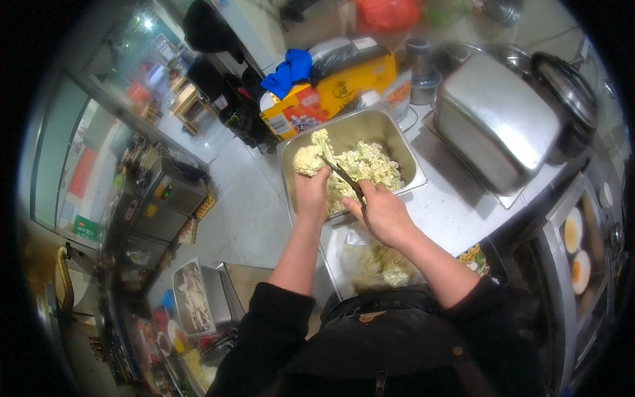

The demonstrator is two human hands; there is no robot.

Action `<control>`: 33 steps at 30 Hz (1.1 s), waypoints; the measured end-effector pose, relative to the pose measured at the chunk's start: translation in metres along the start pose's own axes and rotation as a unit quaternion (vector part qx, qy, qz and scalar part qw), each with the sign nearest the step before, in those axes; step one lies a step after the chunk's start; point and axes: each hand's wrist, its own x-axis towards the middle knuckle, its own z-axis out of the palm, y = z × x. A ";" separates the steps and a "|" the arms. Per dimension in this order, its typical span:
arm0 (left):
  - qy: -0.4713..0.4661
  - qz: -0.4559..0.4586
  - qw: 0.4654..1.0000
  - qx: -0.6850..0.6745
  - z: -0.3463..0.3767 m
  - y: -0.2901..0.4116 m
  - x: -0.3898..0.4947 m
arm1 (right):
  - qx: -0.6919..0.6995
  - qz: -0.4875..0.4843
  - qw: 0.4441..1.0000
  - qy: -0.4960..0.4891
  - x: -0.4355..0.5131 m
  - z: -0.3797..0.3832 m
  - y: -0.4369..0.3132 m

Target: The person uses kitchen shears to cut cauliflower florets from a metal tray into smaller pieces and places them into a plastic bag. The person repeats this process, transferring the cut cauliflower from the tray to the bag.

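My left hand grips a piece of cauliflower over the left side of a deep stainless steel pan. Dark-handled scissors are in my right hand, their blades up against the stem of that piece. Cut cauliflower florets cover the pan's bottom. A clear plastic bag with more cauliflower in it lies between the pan and my body. Part of the scissors' handles is hidden by my right fingers.
An upturned steel pan stands on the white tabletop at right. Yellow cartons and a blue cloth sit behind the pan. At far right, a griddle holds two fried eggs. A container of sliced food is at lower left.
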 end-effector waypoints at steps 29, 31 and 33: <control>0.047 -0.092 0.984 -0.143 -0.026 -0.009 0.005 | 0.177 0.026 0.984 0.010 0.020 0.005 0.006; 0.037 -0.078 0.986 -0.146 -0.032 -0.005 0.010 | 0.189 0.044 0.980 -0.044 0.017 -0.002 0.006; 0.063 -0.099 0.982 -0.145 -0.035 -0.001 0.015 | 0.171 0.020 0.983 -0.070 0.011 -0.004 0.003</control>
